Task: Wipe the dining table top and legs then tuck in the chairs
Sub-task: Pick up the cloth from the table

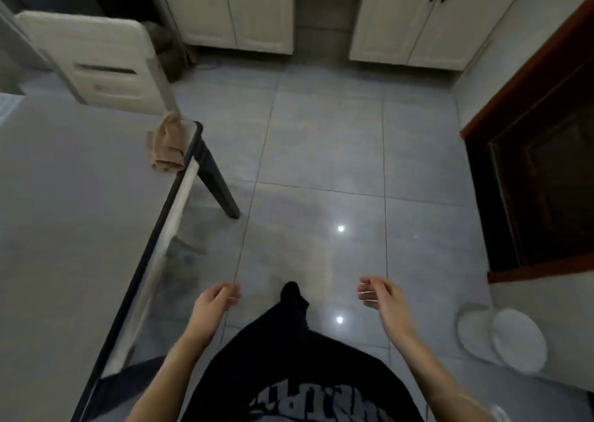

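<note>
1. Running off the left and bottom edges, the surface (pixel 64 212) showed only part of its grey top, and its dark rim crossed the view on a slant.
2. One dark leg (pixel 216 182) stood out below the far corner; the other legs were hidden.
3. Something pale lay under the rim, blurred and cut off by the edge, too unclear to name.
4. The tan cloth (pixel 167 147) lay crumpled on the far corner of the surface, right at the rim, well apart from both hands.
5. A white chair (pixel 96 52) stood beyond that corner, its back blurred and its seat hidden.
6. The left hand (pixel 217 299) hung over the floor (pixel 321 139) near the rim, fingers loosely curled and empty.
7. The right hand (pixel 379 293) hung about level with it, fingers loosely bent, holding nothing.
8. Two white round things (pixel 501 338) lay on the floor at the right; whether they were plates or lids could not be told.
</note>
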Available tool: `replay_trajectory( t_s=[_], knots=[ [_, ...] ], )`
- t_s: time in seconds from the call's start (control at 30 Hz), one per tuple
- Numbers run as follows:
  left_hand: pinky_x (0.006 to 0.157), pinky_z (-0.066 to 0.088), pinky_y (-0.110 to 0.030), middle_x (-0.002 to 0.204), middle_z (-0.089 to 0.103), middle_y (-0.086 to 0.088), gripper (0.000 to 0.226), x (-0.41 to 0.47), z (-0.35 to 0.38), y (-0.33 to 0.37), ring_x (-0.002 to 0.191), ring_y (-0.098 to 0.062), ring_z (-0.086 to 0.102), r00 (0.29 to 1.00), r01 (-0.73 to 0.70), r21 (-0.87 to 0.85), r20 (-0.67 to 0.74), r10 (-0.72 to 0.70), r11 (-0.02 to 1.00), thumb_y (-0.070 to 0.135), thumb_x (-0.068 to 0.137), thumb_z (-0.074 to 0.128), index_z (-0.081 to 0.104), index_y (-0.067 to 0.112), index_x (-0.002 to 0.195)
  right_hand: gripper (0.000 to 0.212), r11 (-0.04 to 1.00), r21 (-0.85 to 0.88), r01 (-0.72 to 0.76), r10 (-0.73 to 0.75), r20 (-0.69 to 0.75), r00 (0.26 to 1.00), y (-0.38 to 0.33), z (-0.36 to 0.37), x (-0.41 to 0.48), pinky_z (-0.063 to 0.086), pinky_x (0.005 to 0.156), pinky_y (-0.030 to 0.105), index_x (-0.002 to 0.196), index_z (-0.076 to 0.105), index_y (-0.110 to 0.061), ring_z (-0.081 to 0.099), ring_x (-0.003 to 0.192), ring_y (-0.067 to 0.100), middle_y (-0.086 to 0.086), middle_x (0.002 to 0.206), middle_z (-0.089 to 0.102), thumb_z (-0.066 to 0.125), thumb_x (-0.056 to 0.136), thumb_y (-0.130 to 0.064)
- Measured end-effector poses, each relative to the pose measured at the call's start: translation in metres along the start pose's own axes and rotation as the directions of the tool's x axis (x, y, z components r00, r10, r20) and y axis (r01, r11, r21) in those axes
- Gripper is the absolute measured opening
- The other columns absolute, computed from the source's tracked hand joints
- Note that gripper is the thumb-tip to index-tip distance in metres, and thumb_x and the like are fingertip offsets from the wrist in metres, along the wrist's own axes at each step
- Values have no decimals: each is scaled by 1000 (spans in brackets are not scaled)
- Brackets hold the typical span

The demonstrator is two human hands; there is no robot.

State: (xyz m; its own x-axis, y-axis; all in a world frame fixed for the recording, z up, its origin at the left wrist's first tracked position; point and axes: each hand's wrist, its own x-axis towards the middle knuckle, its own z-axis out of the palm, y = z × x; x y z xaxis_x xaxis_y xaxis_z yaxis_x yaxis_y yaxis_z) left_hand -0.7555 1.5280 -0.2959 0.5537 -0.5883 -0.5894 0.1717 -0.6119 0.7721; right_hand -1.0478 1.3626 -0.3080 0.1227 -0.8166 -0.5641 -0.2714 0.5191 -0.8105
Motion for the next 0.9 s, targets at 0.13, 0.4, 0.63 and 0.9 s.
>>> replay_trajectory(
  t_s=[0.13, 0.4, 0.63, 0.9],
  knots=[
    [60, 48, -11, 83, 68, -13, 28, 58, 7, 53, 74, -22, 61, 999, -33, 22, 33, 32, 999, 2, 95, 44, 67, 11, 81, 26, 1000, -4, 8, -8, -26, 1000, -43, 9, 50, 50, 67, 34, 91, 67, 1, 62, 70, 29, 16, 78, 67, 44, 99, -9],
    [70, 49, -21, 85, 73, -6, 16, 148, 23, 133, 76, -15, 66, 997, -75, 70, 13, 74, 995, 21, 88, 54, 70, 18, 86, 29, 999, -35, 7, -7, 9, 1000, -125, 27, 163, 50, 72, 37, 87, 67, -5, 64, 77, 31, 18, 84, 67, 41, 100, -8],
    [65, 47, -17, 86, 69, -9, 23, 201, 52, 174, 74, -19, 61, 985, 20, -8, -170, -21, 1000, 6, 95, 46, 69, 9, 92, 27, 982, -170, 88, -43, 250, 967, -218, 76, 288, 48, 67, 31, 87, 67, -5, 64, 72, 26, 14, 80, 69, 42, 98, -9],
    [73, 47, -27, 84, 70, -5, 15, 199, 44, 204, 78, -18, 64, 895, 51, -201, -426, -134, 978, 21, 87, 53, 67, 22, 83, 27, 920, -305, 245, -15, 597, 802, -324, 183, 361, 49, 62, 29, 85, 67, -6, 62, 67, 25, 14, 77, 68, 44, 98, -6]
  ],
)
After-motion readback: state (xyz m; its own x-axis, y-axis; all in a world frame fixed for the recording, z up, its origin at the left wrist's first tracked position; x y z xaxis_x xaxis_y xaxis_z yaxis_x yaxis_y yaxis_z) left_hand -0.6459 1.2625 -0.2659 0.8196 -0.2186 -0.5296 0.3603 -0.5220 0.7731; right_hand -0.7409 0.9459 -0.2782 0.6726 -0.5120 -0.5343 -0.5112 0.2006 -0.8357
